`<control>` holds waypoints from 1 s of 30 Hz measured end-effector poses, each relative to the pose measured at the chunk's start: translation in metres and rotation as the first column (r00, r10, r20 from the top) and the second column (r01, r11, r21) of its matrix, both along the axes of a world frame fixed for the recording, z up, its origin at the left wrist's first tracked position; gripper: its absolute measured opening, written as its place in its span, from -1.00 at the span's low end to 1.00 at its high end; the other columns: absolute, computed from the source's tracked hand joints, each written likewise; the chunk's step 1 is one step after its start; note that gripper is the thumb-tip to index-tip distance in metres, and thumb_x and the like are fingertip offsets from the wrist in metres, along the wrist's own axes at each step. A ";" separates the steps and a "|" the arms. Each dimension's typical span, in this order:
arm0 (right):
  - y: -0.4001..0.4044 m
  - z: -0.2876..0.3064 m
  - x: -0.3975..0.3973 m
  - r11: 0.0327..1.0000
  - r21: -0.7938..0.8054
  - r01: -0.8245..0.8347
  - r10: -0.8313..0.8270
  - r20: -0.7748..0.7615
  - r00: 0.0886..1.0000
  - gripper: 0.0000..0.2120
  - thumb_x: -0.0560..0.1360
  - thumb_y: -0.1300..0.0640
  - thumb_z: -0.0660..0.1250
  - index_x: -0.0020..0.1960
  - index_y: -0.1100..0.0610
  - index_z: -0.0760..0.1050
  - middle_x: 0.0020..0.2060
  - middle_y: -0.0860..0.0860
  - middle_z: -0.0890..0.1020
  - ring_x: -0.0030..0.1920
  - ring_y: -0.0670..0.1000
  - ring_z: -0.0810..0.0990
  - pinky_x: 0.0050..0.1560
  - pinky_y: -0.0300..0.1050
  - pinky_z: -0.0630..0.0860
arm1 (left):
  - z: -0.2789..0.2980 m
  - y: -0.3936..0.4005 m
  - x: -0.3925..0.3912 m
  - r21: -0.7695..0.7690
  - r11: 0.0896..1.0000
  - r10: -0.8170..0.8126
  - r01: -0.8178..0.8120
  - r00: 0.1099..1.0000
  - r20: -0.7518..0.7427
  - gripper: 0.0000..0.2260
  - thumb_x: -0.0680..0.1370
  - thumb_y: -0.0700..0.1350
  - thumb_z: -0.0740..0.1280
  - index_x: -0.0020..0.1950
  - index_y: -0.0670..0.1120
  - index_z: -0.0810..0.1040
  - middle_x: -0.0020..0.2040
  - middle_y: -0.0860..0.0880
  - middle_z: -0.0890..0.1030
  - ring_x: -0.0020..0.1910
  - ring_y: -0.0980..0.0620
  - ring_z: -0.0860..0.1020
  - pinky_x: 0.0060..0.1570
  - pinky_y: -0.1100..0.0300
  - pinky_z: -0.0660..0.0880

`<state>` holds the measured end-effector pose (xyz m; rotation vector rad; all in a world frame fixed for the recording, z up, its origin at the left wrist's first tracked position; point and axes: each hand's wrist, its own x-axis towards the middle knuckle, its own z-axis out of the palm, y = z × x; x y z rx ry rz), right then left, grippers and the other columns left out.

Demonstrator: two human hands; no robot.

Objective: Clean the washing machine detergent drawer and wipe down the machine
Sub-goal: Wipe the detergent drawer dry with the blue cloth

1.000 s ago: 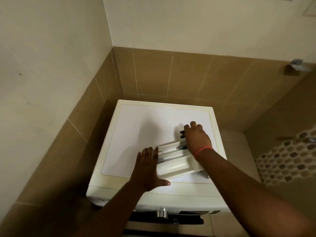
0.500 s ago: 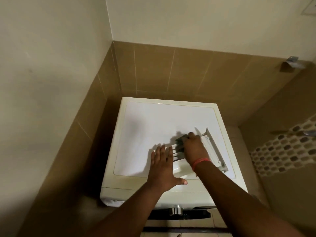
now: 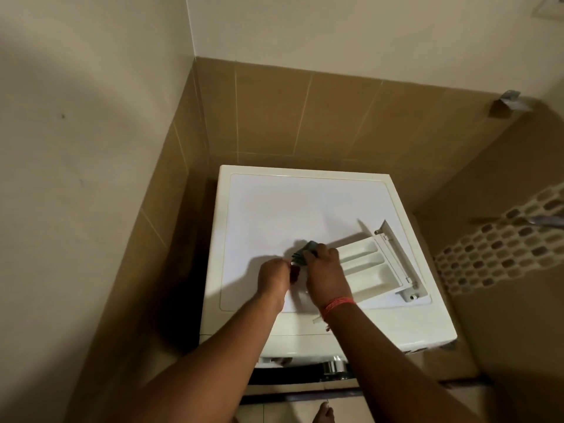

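Since 0.5 s ago the left hand has lifted off the machine top & curled in, pinching sth small, can't tell what. Right hand grips a dark ribbed insert. Detergent drawer lies angled on the top, R of both hands.
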<state>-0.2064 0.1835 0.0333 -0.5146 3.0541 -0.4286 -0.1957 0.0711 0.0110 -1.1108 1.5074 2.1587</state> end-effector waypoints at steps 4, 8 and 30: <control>-0.012 0.000 0.013 0.990 -0.008 -0.141 0.141 0.029 0.990 -0.69 0.50 0.27 0.22 0.20 0.12 0.55 0.26 0.04 0.49 0.13 0.12 0.41 0.12 -0.16 0.41 | 0.001 -0.002 0.001 0.155 0.981 0.118 -0.120 0.993 0.027 -0.82 0.53 -0.32 0.21 -0.05 -0.27 0.62 -0.16 -0.20 0.63 -0.15 -0.14 0.60 -0.02 0.01 0.58; 0.023 0.007 0.001 0.989 0.092 -0.112 0.115 -0.034 0.993 -0.61 0.34 0.36 0.39 0.14 0.14 0.59 0.12 0.11 0.55 0.00 0.18 0.52 -0.07 -0.07 0.58 | 0.006 -0.001 0.003 0.243 0.967 0.067 -0.073 0.997 0.034 -0.80 0.62 -0.23 0.15 0.02 -0.26 0.56 -0.08 -0.22 0.64 -0.10 -0.12 0.62 0.02 0.03 0.60; 0.079 0.004 -0.011 0.969 0.046 -0.244 0.240 0.077 0.968 -0.74 0.39 0.30 0.43 0.07 0.18 0.64 0.05 0.14 0.60 0.03 0.20 0.55 -0.02 -0.05 0.59 | 0.018 0.052 -0.004 -0.048 0.999 -0.025 0.026 1.000 0.013 -0.87 0.59 -0.26 0.25 0.08 -0.08 0.49 -0.02 -0.15 0.64 -0.12 -0.10 0.63 -0.30 0.12 0.59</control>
